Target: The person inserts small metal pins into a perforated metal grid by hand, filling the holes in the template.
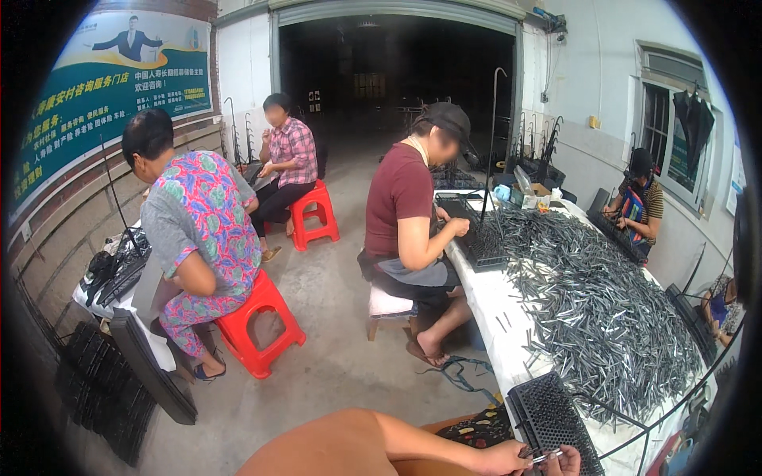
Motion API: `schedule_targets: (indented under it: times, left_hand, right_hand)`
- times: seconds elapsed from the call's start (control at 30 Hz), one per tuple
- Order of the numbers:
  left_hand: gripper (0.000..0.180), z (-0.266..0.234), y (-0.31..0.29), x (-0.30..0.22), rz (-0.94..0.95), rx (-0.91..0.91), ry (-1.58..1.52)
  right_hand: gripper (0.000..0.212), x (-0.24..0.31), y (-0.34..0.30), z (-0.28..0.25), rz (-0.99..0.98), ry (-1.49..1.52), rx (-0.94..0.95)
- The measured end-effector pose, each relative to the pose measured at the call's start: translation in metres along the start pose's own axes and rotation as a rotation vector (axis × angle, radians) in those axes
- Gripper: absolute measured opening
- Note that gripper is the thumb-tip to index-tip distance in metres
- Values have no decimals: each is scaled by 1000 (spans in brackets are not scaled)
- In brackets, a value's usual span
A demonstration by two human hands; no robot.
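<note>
At the lower right, my left hand (506, 458) pinches a slim, silvery-dark stick-like piece (544, 458). My right hand (565, 461) is closed at the other end of the same piece, its fingertips close to those of the left. Both hands are over the near edge of a black tray (548, 412) with a grid of small holes, which rests at the table's near corner. Beyond the tray spreads a large heap of slim grey and black pieces (603, 317) that look like the one I hold.
The heap lies on a white-covered table (496, 305). A person in a dark red shirt (401, 190) works at its left side over another black tray (476, 238). More people sit along the right and at left on red stools (262, 325). Black trays (103, 389) stand lower left.
</note>
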State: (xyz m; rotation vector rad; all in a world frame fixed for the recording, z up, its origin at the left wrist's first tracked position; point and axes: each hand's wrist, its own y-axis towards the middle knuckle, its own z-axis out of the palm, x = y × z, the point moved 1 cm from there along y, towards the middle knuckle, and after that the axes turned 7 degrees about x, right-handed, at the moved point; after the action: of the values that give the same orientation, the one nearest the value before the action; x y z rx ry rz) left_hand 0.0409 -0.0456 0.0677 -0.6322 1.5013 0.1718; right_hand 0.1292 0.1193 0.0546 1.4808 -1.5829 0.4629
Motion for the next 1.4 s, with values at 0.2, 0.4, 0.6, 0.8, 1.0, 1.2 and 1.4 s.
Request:
schedule_targets:
  times: [0.2, 0.4, 0.6, 0.8, 1.0, 1.2, 1.4]
  left_hand:
    - [28, 10, -2, -10, 3, -6, -3]
    - [21, 17, 0, -12, -7, 48, 0]
    - [18, 16, 1, -12, -83, 66, -38]
    - [17, 21, 4, -10, -114, 63, -55]
    - [16, 51, 45, 47, 139, 240, -84]
    - [24, 15, 25, 14, -107, 220, 6]
    - [13, 36, 52, 18, -275, 364, -371]
  right_hand:
    - [35, 5, -12, -8, 79, 90, -61]
    - [31, -16, -26, -11, 62, -32, -146]
    - [30, 4, -25, -10, 366, 526, -201]
    - [31, 18, -23, -11, 490, 636, -246]
    - [29, -54, -63, -20, 174, 113, -253]
    - [24, -20, -26, -59, 341, 393, -608]
    - [14, -45, -52, -135, 236, -356, -810]
